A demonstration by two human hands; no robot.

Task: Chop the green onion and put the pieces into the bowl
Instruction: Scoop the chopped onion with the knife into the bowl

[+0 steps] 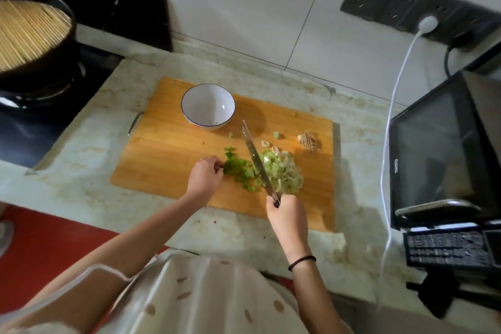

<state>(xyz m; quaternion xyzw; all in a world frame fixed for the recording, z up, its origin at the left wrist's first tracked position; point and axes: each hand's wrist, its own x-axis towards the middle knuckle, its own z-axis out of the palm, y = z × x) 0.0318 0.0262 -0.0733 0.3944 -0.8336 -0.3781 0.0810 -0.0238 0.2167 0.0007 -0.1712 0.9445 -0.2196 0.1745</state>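
On the wooden cutting board [168, 149] lies a heap of chopped green onion [282, 171], pale pieces to the right and darker green pieces [238, 168] to the left. My right hand [287, 214] grips the handle of a knife [256, 160], whose blade stands between the two heaps. My left hand [204, 175] pinches the left end of the dark green pieces. A white bowl [208, 106] with a blue rim stands empty at the board's far side. The cut root end [309, 139] lies at the board's right.
A black pot [35, 43] with a bamboo mat sits on the stove at the left. At the right stand a black appliance [439, 149], a phone [436, 207] and a white cable [390, 122] running to the wall sockets. Stray onion bits [276, 135] dot the board.
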